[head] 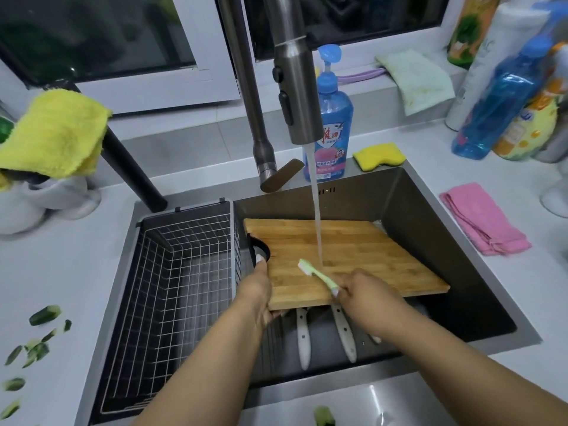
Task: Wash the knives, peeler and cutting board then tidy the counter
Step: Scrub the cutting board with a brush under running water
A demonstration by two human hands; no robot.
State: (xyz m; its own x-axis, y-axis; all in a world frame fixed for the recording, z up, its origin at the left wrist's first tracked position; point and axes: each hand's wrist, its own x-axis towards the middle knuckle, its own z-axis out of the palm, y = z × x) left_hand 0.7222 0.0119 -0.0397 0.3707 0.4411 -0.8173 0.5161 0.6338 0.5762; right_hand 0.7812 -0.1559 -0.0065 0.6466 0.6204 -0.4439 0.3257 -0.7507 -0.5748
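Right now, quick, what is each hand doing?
Left hand: grips the cutting board by its near left edge.
Right hand: holds a green toothbrush over the board.

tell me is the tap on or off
On: a stream of water falls from the faucet head onto the cutting board in the sink.

The cutting board (344, 256) hides the blades of the knives (322, 336); only their pale handles show. A third handle (374, 338) lies mostly behind the right forearm. The far-right bottles (504, 96) are blurred and cut off.
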